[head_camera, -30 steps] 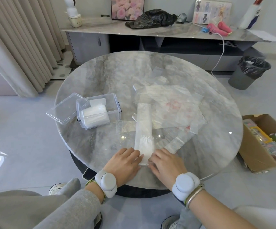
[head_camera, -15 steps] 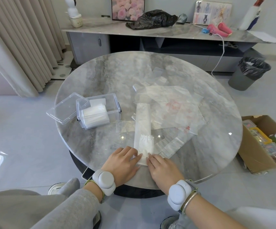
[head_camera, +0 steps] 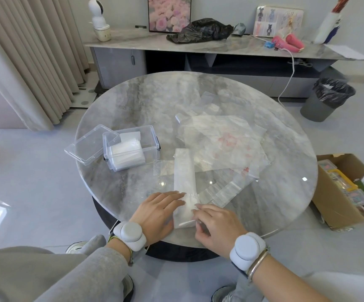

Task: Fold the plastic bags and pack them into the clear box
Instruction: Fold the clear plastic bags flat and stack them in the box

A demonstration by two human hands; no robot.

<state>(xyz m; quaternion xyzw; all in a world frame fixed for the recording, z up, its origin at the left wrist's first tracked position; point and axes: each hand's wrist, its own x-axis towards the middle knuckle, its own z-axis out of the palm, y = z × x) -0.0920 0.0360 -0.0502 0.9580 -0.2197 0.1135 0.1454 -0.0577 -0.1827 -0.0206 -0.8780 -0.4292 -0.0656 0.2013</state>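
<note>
A white plastic bag folded into a long narrow strip [head_camera: 184,173] lies on the round marble table [head_camera: 133,101], running away from me. My left hand [head_camera: 157,211] lies flat with straight fingers on the strip's near end, pressing it. My right hand [head_camera: 215,223] sits just right of that end, its fingertips touching the folded edge. A pile of loose clear bags [head_camera: 222,142] spreads to the right of the strip. The clear box [head_camera: 131,147] stands at the left with folded white bags inside; its lid [head_camera: 85,147] lies beside it.
A cardboard box [head_camera: 342,192] with assorted items stands on the floor at right, and a bin [head_camera: 327,99] behind it. A long sideboard [head_camera: 198,46] holding a black bag, a picture and pink items runs along the back wall. Curtains hang at left.
The strip's near end has been folded over away from me, making the strip shorter. Both hands have moved forward with it, and the left hand now lies flat on the fold.
</note>
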